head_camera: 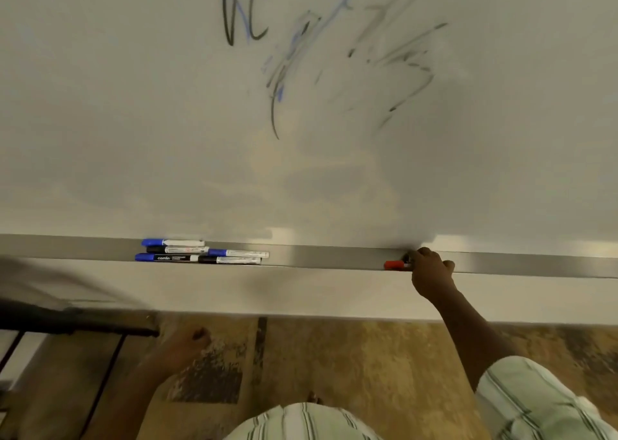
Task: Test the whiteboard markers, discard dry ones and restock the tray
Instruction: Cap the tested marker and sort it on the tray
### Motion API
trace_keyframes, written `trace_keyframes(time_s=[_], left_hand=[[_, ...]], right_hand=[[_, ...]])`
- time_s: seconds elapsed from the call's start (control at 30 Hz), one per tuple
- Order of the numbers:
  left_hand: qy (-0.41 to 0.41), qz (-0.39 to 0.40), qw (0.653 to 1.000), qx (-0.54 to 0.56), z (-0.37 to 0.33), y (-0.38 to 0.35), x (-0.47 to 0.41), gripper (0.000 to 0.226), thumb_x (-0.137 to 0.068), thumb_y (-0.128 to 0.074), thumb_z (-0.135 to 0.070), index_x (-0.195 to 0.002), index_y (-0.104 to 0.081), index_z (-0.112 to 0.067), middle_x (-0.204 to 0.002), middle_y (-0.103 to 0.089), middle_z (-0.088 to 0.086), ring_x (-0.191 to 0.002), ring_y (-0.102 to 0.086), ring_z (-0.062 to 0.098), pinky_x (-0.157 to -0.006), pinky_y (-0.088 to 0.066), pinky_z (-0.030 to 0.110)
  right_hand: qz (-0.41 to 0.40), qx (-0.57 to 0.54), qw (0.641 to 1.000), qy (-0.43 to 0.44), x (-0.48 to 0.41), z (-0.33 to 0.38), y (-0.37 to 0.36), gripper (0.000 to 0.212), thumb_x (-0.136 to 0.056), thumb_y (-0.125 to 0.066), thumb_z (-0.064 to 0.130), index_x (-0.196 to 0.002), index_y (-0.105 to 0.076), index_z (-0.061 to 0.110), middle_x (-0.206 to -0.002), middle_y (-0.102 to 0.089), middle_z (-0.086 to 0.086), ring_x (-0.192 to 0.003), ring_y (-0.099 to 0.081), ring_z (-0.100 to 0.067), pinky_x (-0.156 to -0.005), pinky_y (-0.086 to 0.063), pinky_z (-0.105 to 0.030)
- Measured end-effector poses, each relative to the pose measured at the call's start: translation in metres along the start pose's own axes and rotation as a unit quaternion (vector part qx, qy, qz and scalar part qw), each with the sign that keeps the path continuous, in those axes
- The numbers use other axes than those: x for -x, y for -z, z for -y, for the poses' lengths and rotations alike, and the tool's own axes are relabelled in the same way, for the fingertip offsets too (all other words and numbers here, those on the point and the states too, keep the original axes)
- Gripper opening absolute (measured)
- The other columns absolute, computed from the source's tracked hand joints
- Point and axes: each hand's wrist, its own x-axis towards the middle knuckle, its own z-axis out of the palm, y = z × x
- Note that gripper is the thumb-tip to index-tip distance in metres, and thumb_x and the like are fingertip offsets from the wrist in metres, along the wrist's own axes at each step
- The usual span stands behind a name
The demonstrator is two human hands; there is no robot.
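Striped shirt nearest; my left hand clenched, empty. Right hand grasping red-capped marker on tray, far right of marker cluster. Risk: marker rolls off near lip

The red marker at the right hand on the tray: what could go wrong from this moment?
1. The right hand covers most of the red marker, which lies at the front edge of the tray; a loose pinch could knock it to the floor.
2. The cluster of markers also lies near that edge, so a bump on the tray might roll one off.
3. Scribbles already crowd the whiteboard; a new test stroke there may be hard to judge.
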Motion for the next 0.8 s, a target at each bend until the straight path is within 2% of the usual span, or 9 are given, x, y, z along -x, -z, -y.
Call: trace_keyframes(time_s=[0.03,0.13,0.2,0.3,0.43,0.53,0.6,0.7,0.8], left_hand=[[0.004,-0.006,1.0,0.01,-0.009,-0.001,-0.001,0.03,-0.082,-0.057,-0.056,-0.092,-0.065,-0.029,-0.083,-0.069,-0.007,-0.077,-0.066,0.011,-0.07,-0.056,0.033],[-0.009,-0.001,1.0,0.011,-0.13,0.028,0.068,0.017,-0.091,-0.056,-0.032,-0.086,-0.066,-0.019,-0.081,-0.068,0.001,-0.077,-0.065,0.015,-0.07,-0.051,0.031],[-0.011,0.016,1.0,-0.005,-0.163,0.034,0.079,0.013,-0.094,-0.052,-0.028,-0.09,-0.061,-0.02,-0.088,-0.066,0.002,-0.082,-0.063,0.017,-0.076,-0.052,0.033],[-0.029,0.032,0.999,-0.028,-0.187,0.033,0.075,0.013,-0.095,-0.049,-0.026,-0.097,-0.06,-0.019,-0.097,-0.064,0.001,-0.088,-0.06,0.014,-0.075,-0.048,0.025],[-0.089,-0.006,0.996,-0.025,-0.232,0.034,0.079,0.008,-0.093,-0.053,-0.027,-0.094,-0.061,-0.023,-0.098,-0.063,-0.003,-0.089,-0.057,0.009,-0.08,-0.046,0.024],[-0.149,-0.051,0.987,0.02,-0.28,0.038,0.093,0.009,-0.089,-0.06,-0.031,-0.097,-0.058,-0.027,-0.098,-0.062,-0.007,-0.086,-0.059,0.006,-0.076,-0.049,0.022],[-0.223,-0.079,0.971,0.031,-0.317,0.045,0.109,0.025,-0.084,-0.065,-0.037,-0.106,-0.054,-0.033,-0.105,-0.057,-0.014,-0.092,-0.058,0.004,-0.077,-0.049,0.019],[-0.35,-0.081,0.93,-0.083,-0.36,0.058,0.129,0.047,-0.083,-0.063,-0.045,-0.124,-0.047,-0.031,-0.123,-0.047,-0.015,-0.111,-0.045,0.002,-0.092,-0.042,0.02],[-0.408,-0.081,0.889,-0.191,-0.392,0.075,0.146,0.036,-0.094,-0.051,-0.034,-0.129,-0.046,-0.025,-0.126,-0.048,-0.007,-0.113,-0.042,0.008,-0.095,-0.039,0.023]], right_hand=[[0.006,-0.001,1.0,0.005,-0.003,-0.001,0.0,0.041,-0.084,-0.049,0.001,-0.117,-0.059,0.025,-0.115,-0.053,-0.002,-0.108,-0.052,-0.022,-0.082,-0.03,-0.037],[0.016,0.001,1.0,0.018,-0.01,-0.001,0.001,0.04,-0.085,-0.05,0.002,-0.115,-0.06,0.026,-0.115,-0.053,-0.002,-0.108,-0.052,-0.022,-0.086,-0.034,-0.039],[0.004,0.009,1.0,0.027,-0.013,-0.002,0.001,0.036,-0.084,-0.05,0.0,-0.111,-0.061,0.022,-0.113,-0.056,-0.002,-0.107,-0.053,-0.024,-0.084,-0.034,-0.037],[-0.02,0.002,0.998,0.062,-0.012,0.0,0.004,0.032,-0.084,-0.048,0.002,-0.112,-0.053,0.018,-0.11,-0.06,-0.002,-0.104,-0.057,-0.026,-0.083,-0.034,-0.036],[-0.103,-0.133,0.975,0.148,0.006,0.028,0.029,0.011,-0.096,-0.049,0.02,-0.105,-0.053,0.019,-0.093,-0.067,-0.002,-0.083,-0.066,-0.028,-0.074,-0.045,-0.037],[-0.064,-0.228,0.946,0.223,0.036,0.06,0.061,0.017,-0.094,-0.055,0.03,-0.108,-0.062,0.025,-0.094,-0.068,0.003,-0.079,-0.062,-0.015,-0.065,-0.049,-0.031],[-0.04,-0.259,0.927,0.269,0.055,0.078,0.083,0.016,-0.092,-0.058,0.032,-0.105,-0.067,0.029,-0.092,-0.069,0.009,-0.077,-0.059,-0.007,-0.064,-0.048,-0.027],[-0.05,-0.298,0.91,0.286,0.08,0.095,0.118,0.017,-0.087,-0.065,0.037,-0.102,-0.07,0.031,-0.092,-0.072,0.013,-0.076,-0.063,-0.008,-0.065,-0.052,-0.027],[-0.069,-0.387,0.879,0.271,0.097,0.101,0.152,0.019,-0.078,-0.075,0.034,-0.095,-0.068,0.031,-0.085,-0.07,0.018,-0.076,-0.067,-0.006,-0.066,-0.054,-0.018]])
